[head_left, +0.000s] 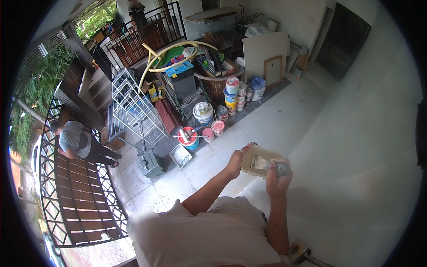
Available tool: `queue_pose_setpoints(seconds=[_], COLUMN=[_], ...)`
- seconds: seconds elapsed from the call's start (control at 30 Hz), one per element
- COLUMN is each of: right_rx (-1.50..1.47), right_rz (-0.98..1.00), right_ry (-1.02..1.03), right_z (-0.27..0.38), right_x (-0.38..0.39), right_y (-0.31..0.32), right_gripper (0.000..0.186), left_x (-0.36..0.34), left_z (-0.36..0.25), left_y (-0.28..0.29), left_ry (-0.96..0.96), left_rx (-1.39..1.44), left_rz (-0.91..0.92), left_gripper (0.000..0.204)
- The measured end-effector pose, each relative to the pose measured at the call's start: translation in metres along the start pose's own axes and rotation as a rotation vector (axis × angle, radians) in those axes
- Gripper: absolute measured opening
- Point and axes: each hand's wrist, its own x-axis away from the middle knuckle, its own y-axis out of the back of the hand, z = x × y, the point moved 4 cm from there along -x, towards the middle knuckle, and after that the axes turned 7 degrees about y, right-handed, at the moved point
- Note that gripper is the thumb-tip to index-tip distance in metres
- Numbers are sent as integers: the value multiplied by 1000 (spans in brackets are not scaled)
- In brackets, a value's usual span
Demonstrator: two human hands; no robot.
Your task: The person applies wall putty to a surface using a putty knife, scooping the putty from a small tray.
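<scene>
Beige tub (247, 160) sits between your hands, out in front of your chest. Your left hand (235, 163) grasps its left end, fingers hooked at the far-left rim. Your right hand (279, 180) is at the near-right corner, fingers clamped around a grey tool (283, 169); probably a scraper, can't confirm. Can't tell if the right fingers also bear on the rim.

Between both sets of fingers: off-white paste (259, 162) in the tub, uneven, heaped in the middle.

Progress, my read: mid-job. Tub is charged and tool is in hand, so setup looks done. Paste isn't used up, so work likely remains. Can't judge how much; nothing in view reads clearly as a finished result.

Further out, right of your right fingers: pale wall (351, 178), hazy, no coating edge I can pick out. Left of your left fingers, on the floor: square pan (180, 156) with whitish residue, then a dark green box (150, 164). Ahead-left of them: red-rimmed bucket (190, 142) with a roller across it, white bucket (203, 116), stacked tubs (231, 98). Far left, well apart from your fingers: a co-worker (80, 138) by the slatted gate (84, 202).
</scene>
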Motion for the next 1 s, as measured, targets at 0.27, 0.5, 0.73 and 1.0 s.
queue_pose_setpoints(seconds=[0.27, 0.5, 0.73, 1.0], right_rx=[85, 118, 207, 235], right_rz=[-57, -25, -8, 37], right_ry=[167, 81, 127, 99], right_z=[10, 16, 21, 23], right_x=[-5, -1, 1, 2], right_y=[2, 5, 1, 2], right_gripper=[11, 7, 8, 13], left_x=[-8, 3, 13, 16], left_z=[1, -7, -6, 4], left_y=[-5, -11, -9, -2], left_ry=[43, 42, 79, 32], left_rx=[67, 66, 69, 95], left_rz=[101, 78, 72, 73], left_gripper=[40, 47, 48, 49])
